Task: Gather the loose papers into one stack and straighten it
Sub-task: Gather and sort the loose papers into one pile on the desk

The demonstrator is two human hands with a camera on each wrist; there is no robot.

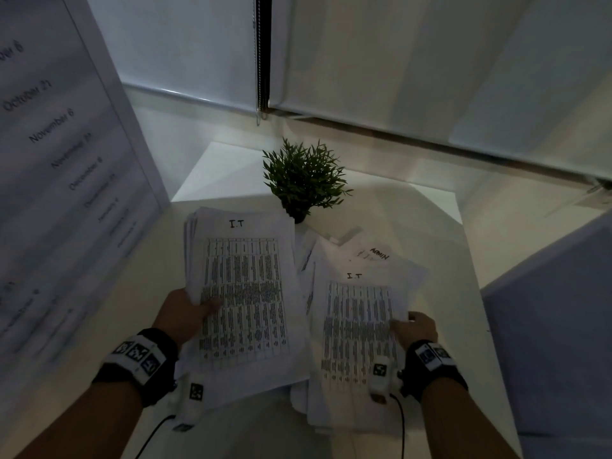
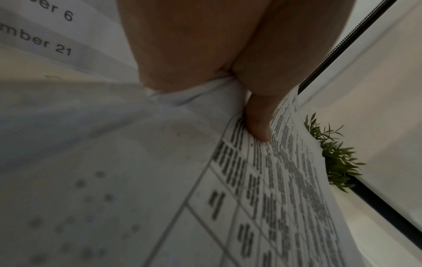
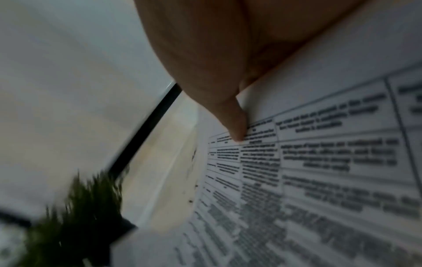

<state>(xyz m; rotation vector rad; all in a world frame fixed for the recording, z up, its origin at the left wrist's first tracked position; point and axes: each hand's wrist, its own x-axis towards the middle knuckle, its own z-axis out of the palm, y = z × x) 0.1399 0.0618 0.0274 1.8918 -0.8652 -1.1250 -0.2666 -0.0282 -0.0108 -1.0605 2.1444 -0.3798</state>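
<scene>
My left hand [image 1: 190, 309] grips a thick bundle of printed sheets [image 1: 245, 293], its top page marked "I.T", lifted over the left of the white table. The thumb [image 2: 258, 124] presses on the top sheet and the fingers are hidden under it. My right hand [image 1: 415, 326] pinches the right edge of another "I.T" sheet [image 1: 359, 329], with its thumb [image 3: 235, 124] on the printed table. That sheet lies over a loose, fanned heap [image 1: 334, 412]. A page marked "ADMIN" [image 1: 377, 254] sticks out behind it.
A small potted plant [image 1: 303, 180] stands just behind the papers. A large printed date chart [image 1: 63, 154] leans at the left. A grey panel [image 1: 556, 332] stands at the right. Window blinds [image 1: 414, 61] hang beyond the white table [image 1: 407, 207].
</scene>
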